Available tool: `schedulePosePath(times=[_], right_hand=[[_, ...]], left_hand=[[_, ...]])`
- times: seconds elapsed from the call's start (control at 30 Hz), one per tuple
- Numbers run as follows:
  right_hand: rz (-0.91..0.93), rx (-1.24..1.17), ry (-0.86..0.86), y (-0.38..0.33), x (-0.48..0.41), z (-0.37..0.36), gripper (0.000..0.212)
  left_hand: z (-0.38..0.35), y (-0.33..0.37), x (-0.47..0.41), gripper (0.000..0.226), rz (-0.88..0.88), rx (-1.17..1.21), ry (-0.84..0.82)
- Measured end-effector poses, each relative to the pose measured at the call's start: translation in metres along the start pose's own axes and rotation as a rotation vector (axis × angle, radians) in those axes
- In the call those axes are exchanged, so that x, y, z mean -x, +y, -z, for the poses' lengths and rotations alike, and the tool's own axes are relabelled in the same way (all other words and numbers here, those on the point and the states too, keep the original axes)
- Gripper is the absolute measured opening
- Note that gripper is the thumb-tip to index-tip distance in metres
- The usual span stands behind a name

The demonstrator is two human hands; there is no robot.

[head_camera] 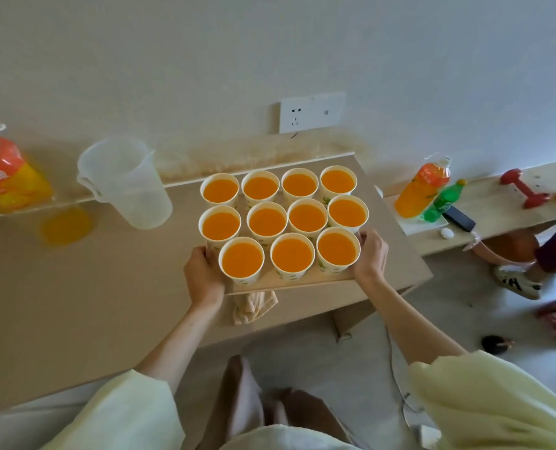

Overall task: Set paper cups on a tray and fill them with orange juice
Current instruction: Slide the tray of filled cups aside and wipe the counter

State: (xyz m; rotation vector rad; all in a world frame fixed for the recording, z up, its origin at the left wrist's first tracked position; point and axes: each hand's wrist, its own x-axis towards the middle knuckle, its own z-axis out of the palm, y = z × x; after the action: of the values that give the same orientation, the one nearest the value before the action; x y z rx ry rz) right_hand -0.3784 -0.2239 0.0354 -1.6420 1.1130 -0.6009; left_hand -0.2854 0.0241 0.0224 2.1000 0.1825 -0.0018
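Several white paper cups (292, 255) stand in three rows on a light wooden tray (302, 282), each filled with orange juice. My left hand (203, 276) grips the tray's left edge beside the front-left cup. My right hand (371, 254) grips the right edge next to the front-right cup. The tray's near edge sits above a crumpled cloth (254, 306); I cannot tell whether the tray is lifted off the table (91, 287). An empty clear plastic jug (124, 183) stands to the left. A large orange juice bottle (7, 175) lies at the far left.
A puddle of spilled juice (65, 225) lies on the table left of the jug. On a bench at the right are another orange bottle (421, 188), a green bottle (442, 199), a dark phone (460, 219) and a red dumbbell (523, 190). A seated person's shoe (517, 280) is at the right.
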Motion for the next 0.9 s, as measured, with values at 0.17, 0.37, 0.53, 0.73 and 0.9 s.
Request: schedulePosePath(times=[0.17,0.37,0.53,0.73,0.9], right_hand=[[-0.042,0.029,0.045,0.007,-0.038,0.010,0.033],[-0.014,0.047,0.059,0.010,-0.078,0.012,0.033],[0.019,0.079,0.029,0.009,-0.107,0.005,0.032],[0.043,0.115,-0.035,0.005,-0.144,-0.002,0.031],[-0.024,0.076,-0.149,0.009,-0.177,-0.005,0.047]], left_hand=[[-0.035,0.017,-0.009,0.012,-0.010,-0.003,-0.040],[-0.069,0.033,-0.026,0.012,-0.036,0.029,-0.064],[-0.090,0.045,-0.040,0.011,-0.037,0.029,-0.071],[-0.122,0.050,-0.049,0.010,0.024,0.013,-0.008],[-0.153,0.049,-0.050,0.011,0.052,-0.012,0.034]])
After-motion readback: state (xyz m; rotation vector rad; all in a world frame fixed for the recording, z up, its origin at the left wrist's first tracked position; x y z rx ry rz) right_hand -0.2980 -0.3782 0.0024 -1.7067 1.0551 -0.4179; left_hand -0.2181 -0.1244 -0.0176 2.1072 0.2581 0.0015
